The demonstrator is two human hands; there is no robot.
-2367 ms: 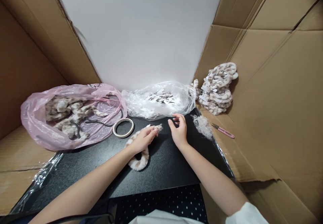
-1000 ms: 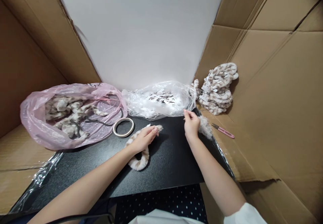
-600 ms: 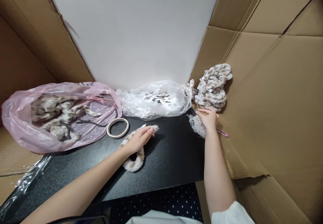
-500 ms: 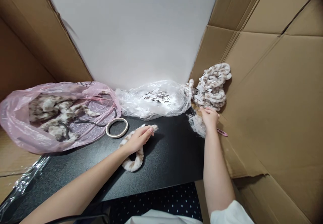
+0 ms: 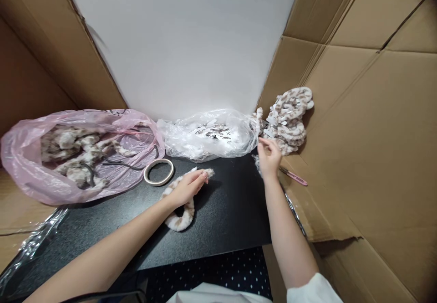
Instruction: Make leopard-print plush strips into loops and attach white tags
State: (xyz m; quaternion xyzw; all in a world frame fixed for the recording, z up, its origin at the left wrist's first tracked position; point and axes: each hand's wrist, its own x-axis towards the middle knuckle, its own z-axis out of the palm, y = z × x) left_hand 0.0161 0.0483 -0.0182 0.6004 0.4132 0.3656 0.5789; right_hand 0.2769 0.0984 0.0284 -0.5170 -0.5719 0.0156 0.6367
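My left hand (image 5: 189,188) is closed on one end of a plush strip (image 5: 180,222), white with brown spots. The strip curls into a loop on the black tabletop, and a frayed tip sticks out past my fingers. At the far right of the table, my right hand (image 5: 270,158) has its fingers curled together beside the right end of a clear plastic bag (image 5: 235,146). Whatever those fingertips hold, if anything, is too small to make out. A tuft of white fluff (image 5: 256,164) shows at the hand's left side, partly hidden behind it.
A pink plastic bag (image 5: 20,157) at left holds spotted plush pieces and dark cords. A tape roll (image 5: 146,175) lies beside it. White tags fill the clear bag. Plush loops (image 5: 290,130) are piled at the right, near a pink-handled tool (image 5: 297,178). Cardboard (image 5: 375,134) walls both sides.
My right hand has moved left and slightly away from me, from over the fluff towards the clear bag's end, uncovering more of the pink-handled tool. My left hand stays put on the plush strip.
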